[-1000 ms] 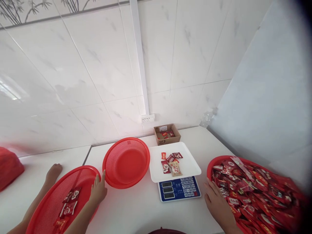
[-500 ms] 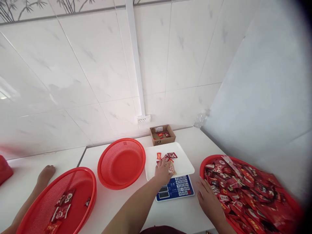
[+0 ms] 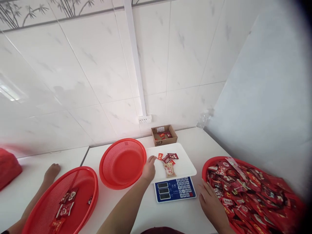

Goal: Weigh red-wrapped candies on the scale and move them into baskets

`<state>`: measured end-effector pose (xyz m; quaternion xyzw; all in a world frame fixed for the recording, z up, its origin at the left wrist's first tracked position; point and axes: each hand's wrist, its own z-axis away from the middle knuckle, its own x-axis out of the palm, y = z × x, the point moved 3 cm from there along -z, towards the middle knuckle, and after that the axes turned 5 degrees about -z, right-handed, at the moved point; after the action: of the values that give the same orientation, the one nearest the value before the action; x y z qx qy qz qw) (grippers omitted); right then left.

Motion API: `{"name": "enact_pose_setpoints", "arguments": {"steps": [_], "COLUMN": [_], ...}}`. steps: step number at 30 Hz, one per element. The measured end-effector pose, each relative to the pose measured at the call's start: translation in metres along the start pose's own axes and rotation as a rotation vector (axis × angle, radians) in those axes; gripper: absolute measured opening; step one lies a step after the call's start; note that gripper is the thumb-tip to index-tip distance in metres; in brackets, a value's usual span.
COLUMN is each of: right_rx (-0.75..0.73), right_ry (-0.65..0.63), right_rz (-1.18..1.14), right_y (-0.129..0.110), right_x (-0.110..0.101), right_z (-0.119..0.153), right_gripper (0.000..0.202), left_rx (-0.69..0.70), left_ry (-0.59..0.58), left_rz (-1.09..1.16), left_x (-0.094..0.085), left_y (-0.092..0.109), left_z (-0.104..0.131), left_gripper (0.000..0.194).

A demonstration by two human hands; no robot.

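My left hand [image 3: 149, 169] is at the left edge of a white tray [image 3: 185, 165], closed on that edge, with its underside hidden. On the tray lie several small snack packets: a beige one [image 3: 170, 170], a dark red one [image 3: 173, 156] and a small red one [image 3: 160, 156] among them. The tray sits on a blue weighing scale [image 3: 174, 190], whose displays and keys show in front. My right hand [image 3: 211, 200] rests with fingers outstretched against the left rim of a red basket [image 3: 204, 169] heaped with red snack packets [image 3: 246, 191]; it holds nothing.
An empty red basket [image 3: 123, 164] stands left of the tray. Nearer, another red basket [image 3: 90, 175] holds a few packets [image 3: 65, 209]; another person's arm [image 3: 46, 182] lies beyond it. Behind the tray is a cardboard box [image 3: 165, 140] with packets. Clear plastic [image 3: 202, 120] lies at the wall.
My left hand has moved left off the packets to the tray's left edge, leaving the packets on the tray in view. My right hand stays by the full basket.
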<state>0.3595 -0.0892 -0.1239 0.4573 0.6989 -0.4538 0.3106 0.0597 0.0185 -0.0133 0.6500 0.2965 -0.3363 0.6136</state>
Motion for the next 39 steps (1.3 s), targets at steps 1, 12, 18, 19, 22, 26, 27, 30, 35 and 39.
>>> {"name": "enact_pose_setpoints", "arguments": {"steps": [1, 12, 18, 19, 22, 26, 27, 30, 35, 39], "right_rx": [-0.01, -0.068, -0.033, -0.022, 0.003, 0.0, -0.002, -0.012, -0.003, 0.016], "right_ry": [0.006, 0.045, 0.016, 0.012, -0.015, -0.033, -0.03, -0.029, -0.043, -0.041], "right_rz": [0.001, 0.02, -0.013, -0.013, -0.007, -0.007, -0.003, 0.011, 0.013, -0.025], "right_y": [0.0, -0.003, -0.002, -0.002, -0.004, -0.008, -0.008, -0.01, -0.013, -0.015], "right_x": [0.0, -0.003, -0.003, -0.004, -0.006, -0.011, -0.011, -0.013, -0.015, -0.017], "right_z": [0.0, -0.002, -0.001, -0.001, -0.003, -0.005, -0.005, -0.005, -0.006, -0.008], "right_gripper": [0.039, 0.035, 0.034, 0.035, 0.035, 0.033, 0.033, 0.033, 0.033, 0.032], "left_rx": [-0.015, 0.146, 0.222, 0.223, 0.21, 0.156, 0.137, 0.069, -0.066, 0.047], "left_ry": [0.071, -0.286, -0.395, -0.401, -0.39, -0.287, -0.241, -0.069, 0.179, 0.059], "left_rz": [-0.071, -0.426, -0.404, -0.404, -0.392, -0.356, -0.347, -0.336, -0.372, -0.326], "left_x": [-0.012, 0.008, 0.046, 0.049, 0.051, 0.04, 0.034, 0.003, -0.052, -0.034], "left_y": [-0.007, 0.016, 0.053, 0.054, 0.053, 0.037, 0.031, 0.008, -0.023, -0.006], "left_z": [0.0, -0.022, -0.049, -0.052, -0.054, -0.047, -0.044, -0.037, -0.021, -0.011], "left_gripper": [0.054, 0.05, 0.041, 0.04, 0.043, 0.044, 0.045, 0.049, 0.041, 0.034]}}
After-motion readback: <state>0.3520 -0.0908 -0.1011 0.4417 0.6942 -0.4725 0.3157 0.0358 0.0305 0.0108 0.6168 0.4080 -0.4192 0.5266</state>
